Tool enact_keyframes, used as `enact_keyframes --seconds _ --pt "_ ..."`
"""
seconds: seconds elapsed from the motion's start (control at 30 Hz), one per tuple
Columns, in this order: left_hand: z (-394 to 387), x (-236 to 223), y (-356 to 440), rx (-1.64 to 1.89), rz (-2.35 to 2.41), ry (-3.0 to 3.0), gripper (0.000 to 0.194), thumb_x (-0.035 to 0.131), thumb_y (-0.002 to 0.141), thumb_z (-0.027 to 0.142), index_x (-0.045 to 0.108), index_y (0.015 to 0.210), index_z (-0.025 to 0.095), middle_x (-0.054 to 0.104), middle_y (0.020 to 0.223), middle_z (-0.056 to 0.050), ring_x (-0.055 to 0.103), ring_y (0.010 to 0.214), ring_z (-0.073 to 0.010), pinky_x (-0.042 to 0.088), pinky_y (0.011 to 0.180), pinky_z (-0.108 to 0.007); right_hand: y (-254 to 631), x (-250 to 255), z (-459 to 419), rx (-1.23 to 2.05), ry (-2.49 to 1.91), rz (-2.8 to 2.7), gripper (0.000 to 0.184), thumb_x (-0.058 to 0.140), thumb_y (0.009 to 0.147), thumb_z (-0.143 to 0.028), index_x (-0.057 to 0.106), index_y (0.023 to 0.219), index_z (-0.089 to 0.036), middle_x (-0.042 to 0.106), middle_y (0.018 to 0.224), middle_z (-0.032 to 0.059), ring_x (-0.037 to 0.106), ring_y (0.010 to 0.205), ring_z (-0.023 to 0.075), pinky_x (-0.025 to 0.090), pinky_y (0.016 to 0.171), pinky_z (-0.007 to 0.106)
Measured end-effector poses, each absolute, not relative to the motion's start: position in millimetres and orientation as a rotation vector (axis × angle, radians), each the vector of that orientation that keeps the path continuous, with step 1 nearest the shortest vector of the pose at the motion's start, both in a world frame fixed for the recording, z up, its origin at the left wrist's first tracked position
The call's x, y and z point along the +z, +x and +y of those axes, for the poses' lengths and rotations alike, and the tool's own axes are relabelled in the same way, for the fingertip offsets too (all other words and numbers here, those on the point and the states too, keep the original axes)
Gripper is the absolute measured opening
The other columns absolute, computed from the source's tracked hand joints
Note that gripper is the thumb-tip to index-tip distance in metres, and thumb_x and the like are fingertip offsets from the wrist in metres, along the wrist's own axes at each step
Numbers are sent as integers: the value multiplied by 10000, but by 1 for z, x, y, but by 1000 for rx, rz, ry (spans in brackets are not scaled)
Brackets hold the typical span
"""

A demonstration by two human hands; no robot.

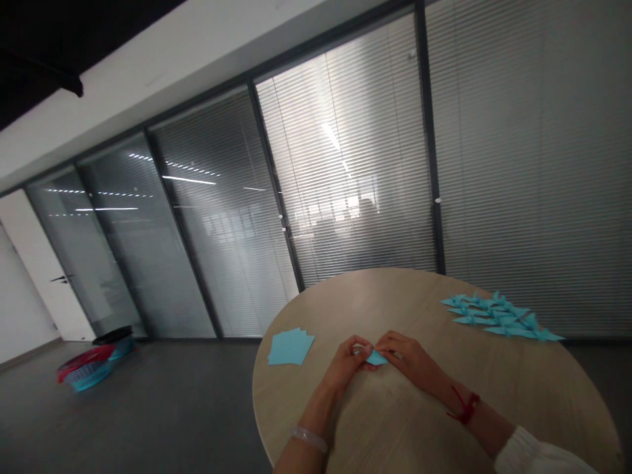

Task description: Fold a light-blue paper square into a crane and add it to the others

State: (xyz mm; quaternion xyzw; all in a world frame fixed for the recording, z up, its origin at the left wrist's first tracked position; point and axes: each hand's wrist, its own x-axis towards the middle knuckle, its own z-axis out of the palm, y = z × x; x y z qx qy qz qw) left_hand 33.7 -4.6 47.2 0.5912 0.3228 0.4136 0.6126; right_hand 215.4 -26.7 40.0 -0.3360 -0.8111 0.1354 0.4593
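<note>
A small piece of light blue folded paper (pixel 376 358) sits between my left hand (pixel 348 365) and my right hand (pixel 402 359), just above the round wooden table (pixel 395 303). The fingertips of both hands pinch it from either side, and they hide most of it. To the left lies a small stack of flat blue paper sheets (pixel 290 346). Several folded blue origami cranes (pixel 498 316) lie in a loose group toward the far right of the table, beyond my right hand.
A translucent bangle (pixel 309 439) circles my left wrist and a red string (pixel 464 406) my right. Behind the table stands a glass partition with blinds (pixel 345 164). A red and blue basket (pixel 93 362) sits on the grey floor by a white door (pixel 49 276).
</note>
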Motion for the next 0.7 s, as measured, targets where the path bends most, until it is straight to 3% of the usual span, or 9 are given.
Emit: enact_keyframes --seconds 0.33,0.5,0.7 --pt "1 42 33 1026 752 1425 399 797 574 453 621 730 131 622 628 -7 560 567 -116 466 581 -236 213 31 -21 390 -855 -1921 191 523 859 -271 678 797 -179 651 917 87 614 847 179 495 770 297" --pt "3 41 33 1048 727 1404 405 814 565 415 608 763 127 642 628 -13 579 557 -122 473 582 -248 213 26 -13 661 -994 -1732 196 585 794 -347 668 808 -170 677 873 82 637 825 195 508 728 293" --pt "6 38 34 1058 714 1456 448 807 581 390 563 865 145 689 676 -31 613 574 -144 480 580 -254 215 17 -4 898 -1037 -1627 325 619 730 -461 647 816 -149 707 787 73 657 752 214 496 690 300"
